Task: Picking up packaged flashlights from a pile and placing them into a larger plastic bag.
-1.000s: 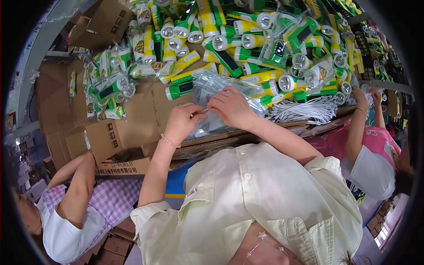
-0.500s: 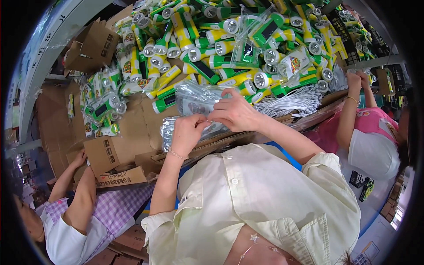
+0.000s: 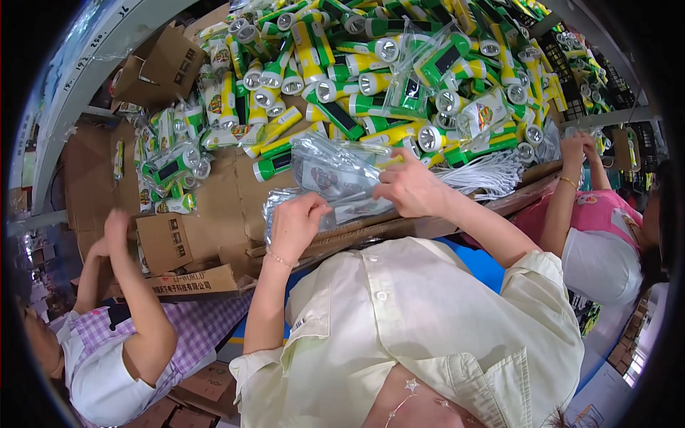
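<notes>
Clear plastic bags [image 3: 332, 171] with printing on them lie in a stack in front of me, at the near edge of the cardboard-lined bench. My left hand [image 3: 295, 220] is closed at the near left of the stack, thumb and forefinger pinched together; whatever is between them is too small to make out. At the right side of the stack my right hand [image 3: 412, 187] has its fingers bent and closed on the edge of a clear bag. Just beyond lies a heap of green and yellow flashlights [image 3: 342, 118], some bagged.
White cables [image 3: 485, 175] lie bundled right of my right hand. Bagged flashlights [image 3: 171, 167] and an open carton [image 3: 160, 68] are at the left. A co-worker's arms [image 3: 135, 285] reach in at the left, another's [image 3: 571, 167] at the right. A cardboard edge [image 3: 342, 232] runs before me.
My hands have moved apart from where they met, the right one to the right, the left slightly down. The left co-worker's hand has risen from the small carton.
</notes>
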Demonstrator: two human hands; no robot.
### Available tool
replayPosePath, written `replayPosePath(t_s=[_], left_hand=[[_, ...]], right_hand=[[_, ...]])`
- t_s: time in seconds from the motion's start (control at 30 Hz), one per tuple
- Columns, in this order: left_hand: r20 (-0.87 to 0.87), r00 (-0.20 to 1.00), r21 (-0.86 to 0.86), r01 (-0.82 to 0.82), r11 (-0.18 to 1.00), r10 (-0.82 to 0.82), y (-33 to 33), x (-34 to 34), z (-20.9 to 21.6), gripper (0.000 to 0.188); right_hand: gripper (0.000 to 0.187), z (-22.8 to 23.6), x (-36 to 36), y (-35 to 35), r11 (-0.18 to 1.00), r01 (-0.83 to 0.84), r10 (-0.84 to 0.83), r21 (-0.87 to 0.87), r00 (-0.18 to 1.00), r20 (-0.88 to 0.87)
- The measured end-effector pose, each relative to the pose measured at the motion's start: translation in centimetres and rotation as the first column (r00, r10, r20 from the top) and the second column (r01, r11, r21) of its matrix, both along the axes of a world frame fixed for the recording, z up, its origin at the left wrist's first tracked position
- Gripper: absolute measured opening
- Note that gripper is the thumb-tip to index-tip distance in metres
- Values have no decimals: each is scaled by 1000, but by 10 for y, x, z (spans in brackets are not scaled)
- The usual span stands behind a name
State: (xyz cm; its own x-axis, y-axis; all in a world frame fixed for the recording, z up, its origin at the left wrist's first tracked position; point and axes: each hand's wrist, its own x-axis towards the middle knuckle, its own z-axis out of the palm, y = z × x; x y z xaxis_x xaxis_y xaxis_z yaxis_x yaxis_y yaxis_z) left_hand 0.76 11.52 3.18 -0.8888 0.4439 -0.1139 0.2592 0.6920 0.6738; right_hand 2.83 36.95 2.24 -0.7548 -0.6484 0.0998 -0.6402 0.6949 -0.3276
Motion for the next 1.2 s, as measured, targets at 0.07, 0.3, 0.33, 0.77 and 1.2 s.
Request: replayPosePath(t_s=[0.07,0.3,0.33,0.77,1.2], left_hand=[[123,992,6,-29,1000,28,0,-3,-2,16],[98,989,-174,-90,981,108,23,-10,-11,17],[92,989,-169,-97,981,114,16,-12,-15,17],[125,890,-66,-434,898,439,-44,-28,-46,18],[221,898,10,-392,920,380,-25,-31,-31,25]], right_hand=[[27,4,-2,2,999,-32,31,18,998,46],[25,17,-22,-16,995,-99,98,-6,992,-85],[25,18,-26,-16,995,-95,95,10,994,-62],[57,-12,-276,-50,788,615,-587,25,738,333],[54,-42,-266,-85,539,777,-332,-326,551,765]])
